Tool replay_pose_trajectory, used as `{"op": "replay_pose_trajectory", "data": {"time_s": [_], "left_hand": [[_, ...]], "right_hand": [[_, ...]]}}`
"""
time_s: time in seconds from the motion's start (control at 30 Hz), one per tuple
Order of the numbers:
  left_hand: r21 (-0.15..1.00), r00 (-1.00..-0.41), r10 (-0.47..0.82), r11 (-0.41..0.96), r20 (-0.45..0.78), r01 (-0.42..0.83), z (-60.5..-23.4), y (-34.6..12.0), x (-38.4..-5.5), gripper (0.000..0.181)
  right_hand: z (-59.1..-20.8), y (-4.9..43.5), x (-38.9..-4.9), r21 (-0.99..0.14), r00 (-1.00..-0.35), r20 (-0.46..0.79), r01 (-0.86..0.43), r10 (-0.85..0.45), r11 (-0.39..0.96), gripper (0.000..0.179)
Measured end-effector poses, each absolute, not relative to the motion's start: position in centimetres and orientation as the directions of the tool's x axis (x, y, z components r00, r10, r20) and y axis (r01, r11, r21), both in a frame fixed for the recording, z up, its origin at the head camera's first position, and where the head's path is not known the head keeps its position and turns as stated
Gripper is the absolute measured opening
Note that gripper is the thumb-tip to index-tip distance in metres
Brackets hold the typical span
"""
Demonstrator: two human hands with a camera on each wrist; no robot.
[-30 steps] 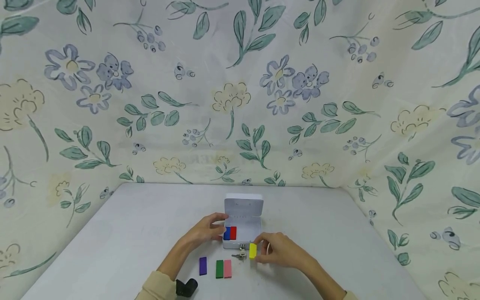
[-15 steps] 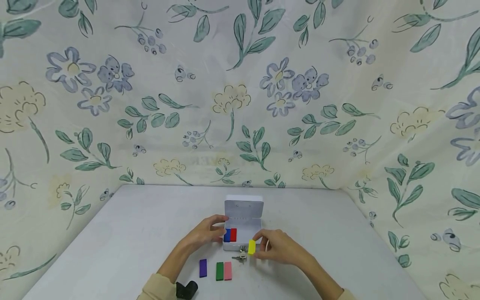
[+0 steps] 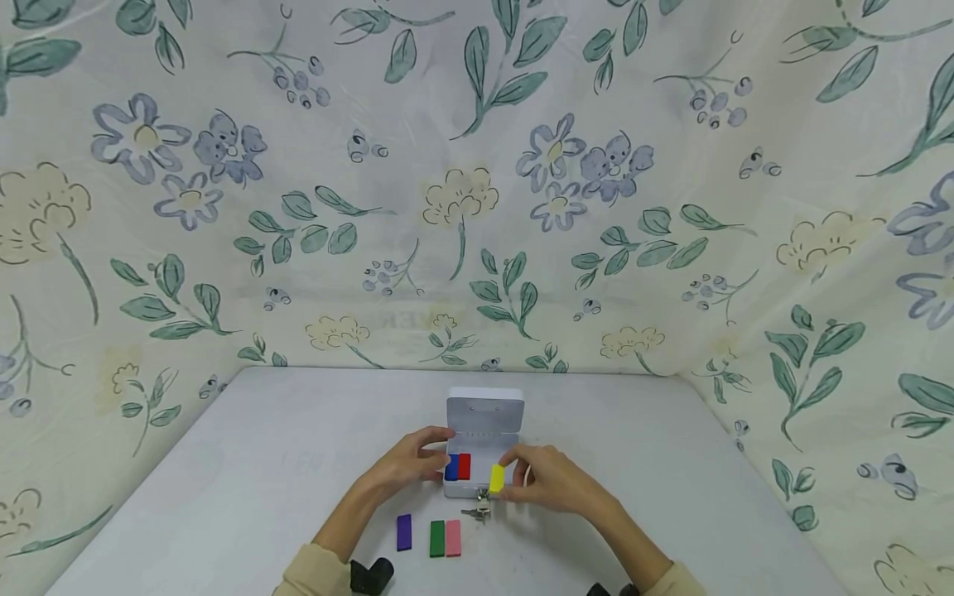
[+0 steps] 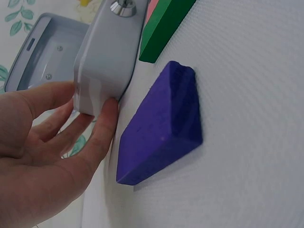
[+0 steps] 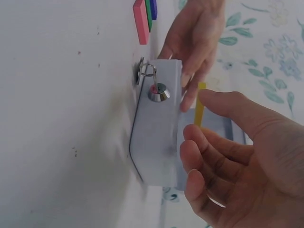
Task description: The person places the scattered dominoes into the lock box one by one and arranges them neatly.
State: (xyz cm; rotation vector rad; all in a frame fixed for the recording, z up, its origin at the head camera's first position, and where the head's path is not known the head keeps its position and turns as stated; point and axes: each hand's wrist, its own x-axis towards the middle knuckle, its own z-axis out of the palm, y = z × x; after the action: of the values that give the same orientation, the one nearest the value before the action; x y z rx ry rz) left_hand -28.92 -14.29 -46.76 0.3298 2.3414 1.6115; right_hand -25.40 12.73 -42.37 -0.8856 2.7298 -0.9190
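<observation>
A small pale metal cash box (image 3: 488, 447) stands with its lid (image 3: 485, 415) raised. My left hand (image 3: 405, 461) holds it at its left end, fingers and thumb against the wall and rim. Between right thumb and fingertips, my right hand (image 3: 555, 478) pinches a yellow modelling clay bar (image 3: 497, 478) upright at the box's front right rim. In the right wrist view the yellow bar (image 5: 200, 107) shows edge-on, above the box. Inside the box, a blue bar (image 3: 451, 468) and a red bar (image 3: 464, 467) lie side by side at the left.
Keys (image 3: 478, 514) hang from the lock (image 5: 159, 93) at the box's front. A purple bar (image 3: 404, 532) lies nearer on the white table (image 3: 298, 463), left of a green bar (image 3: 436, 538) and a pink bar (image 3: 453, 538). A patterned cloth (image 3: 477, 248) rises behind.
My right hand has moved the yellow bar up and slightly left, from in front of the box to over its front rim. My left hand has stayed on the box.
</observation>
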Motion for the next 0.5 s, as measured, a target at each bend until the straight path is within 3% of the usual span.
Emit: {"op": "replay_pose_trajectory", "data": {"time_s": [0.5], "left_hand": [[0.939,-0.932,0.349,0.343,-0.099,0.028,-46.8,-14.4,-29.0,0.048]], "right_hand": [[-42.2,11.6,-27.2,-0.570,-0.824,0.061,-0.493,-0.564,0.658,0.040]]}}
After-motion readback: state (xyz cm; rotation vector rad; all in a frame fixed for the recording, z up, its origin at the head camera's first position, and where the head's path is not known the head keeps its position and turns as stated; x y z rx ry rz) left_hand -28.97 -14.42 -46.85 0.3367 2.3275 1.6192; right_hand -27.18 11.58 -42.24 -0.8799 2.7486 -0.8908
